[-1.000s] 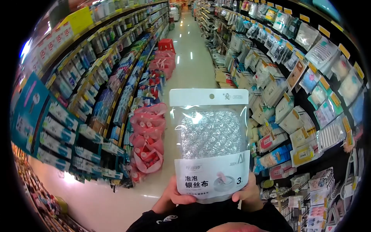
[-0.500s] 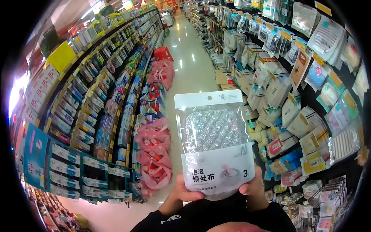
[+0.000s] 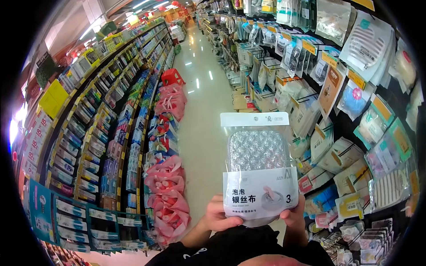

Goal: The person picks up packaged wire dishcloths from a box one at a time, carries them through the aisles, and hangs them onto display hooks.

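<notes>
Clear-and-white rectangular plastic pouch (image 3: 259, 190): near centre, silvery quilted cloth (image 3: 257, 150) inside.
Left hand (image 3: 222, 215) and right hand (image 3: 294, 215): both gripping the pouch's lower corners.
Translucent pink plastic bags (image 3: 171, 166): left of the pale glossy aisle floor (image 3: 199, 133), holding red-and-white items.
Half a second's change: pouch straighter, quilting clearer.

The floor (image 3: 199, 142) is shiny and pale. Pink bags (image 3: 165, 208) sit along its left edge, with a red stool (image 3: 172, 77) farther up. Small boxes (image 3: 109, 177) stand in rows on the shelf (image 3: 74, 98) past that edge.
</notes>
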{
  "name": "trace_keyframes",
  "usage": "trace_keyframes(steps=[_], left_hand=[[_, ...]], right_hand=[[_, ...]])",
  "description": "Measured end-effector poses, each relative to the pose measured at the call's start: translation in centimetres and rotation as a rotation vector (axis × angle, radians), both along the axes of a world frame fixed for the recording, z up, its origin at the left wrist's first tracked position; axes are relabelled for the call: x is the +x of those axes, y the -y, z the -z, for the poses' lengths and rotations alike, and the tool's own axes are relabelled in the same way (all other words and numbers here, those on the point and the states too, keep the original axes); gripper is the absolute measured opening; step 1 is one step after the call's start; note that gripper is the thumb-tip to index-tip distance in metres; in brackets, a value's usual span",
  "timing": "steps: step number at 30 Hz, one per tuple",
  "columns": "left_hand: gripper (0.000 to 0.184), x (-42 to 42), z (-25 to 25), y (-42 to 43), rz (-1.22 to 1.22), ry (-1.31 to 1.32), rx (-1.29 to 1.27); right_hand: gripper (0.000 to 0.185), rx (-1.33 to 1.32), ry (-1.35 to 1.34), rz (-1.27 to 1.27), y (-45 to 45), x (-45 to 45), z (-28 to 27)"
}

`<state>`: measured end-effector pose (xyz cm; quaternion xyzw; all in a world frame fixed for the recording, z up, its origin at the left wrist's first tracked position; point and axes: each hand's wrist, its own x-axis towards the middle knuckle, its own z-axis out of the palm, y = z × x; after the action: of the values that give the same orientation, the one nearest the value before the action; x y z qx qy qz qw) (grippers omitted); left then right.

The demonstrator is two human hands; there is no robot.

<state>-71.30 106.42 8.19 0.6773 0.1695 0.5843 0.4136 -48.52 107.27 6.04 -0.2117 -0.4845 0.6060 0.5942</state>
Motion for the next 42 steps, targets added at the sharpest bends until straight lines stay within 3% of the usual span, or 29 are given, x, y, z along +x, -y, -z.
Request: trace_keyframes(steps=[10, 16, 23, 31, 42], left_hand=[[0.023, -2.8, 1.3, -4.9, -0.089, -0.016, -0.055], [0.017, -8.3, 2.3, -7.9, -0.08, 0.068, -0.118], [0.025, -16.0, 1.6, -11.8, -0.17, 0.085, 0.07], [0.018, -22.4, 2.3, -14.1, -0.216, 0.124, 0.077], [0.02, -25.1, 2.6, -19.3, -0.255, 0.063, 0.019]], right_hand=[[0.045, -0.134, 0.008, -0.227, -6.5, -2.5, -0.5], [0.036, -0.047, 0.12, -0.167, -10.0, -7.8, -0.3], [0.022, 0.178, 0.169, -0.258, -14.8, -15.5, -2.0], [0.018, 0.243, 0.248, -0.314, -19.3, -22.0, -2.0], [0.022, 0.321, 0.247, -0.298, -26.6, -25.1, -1.6]])
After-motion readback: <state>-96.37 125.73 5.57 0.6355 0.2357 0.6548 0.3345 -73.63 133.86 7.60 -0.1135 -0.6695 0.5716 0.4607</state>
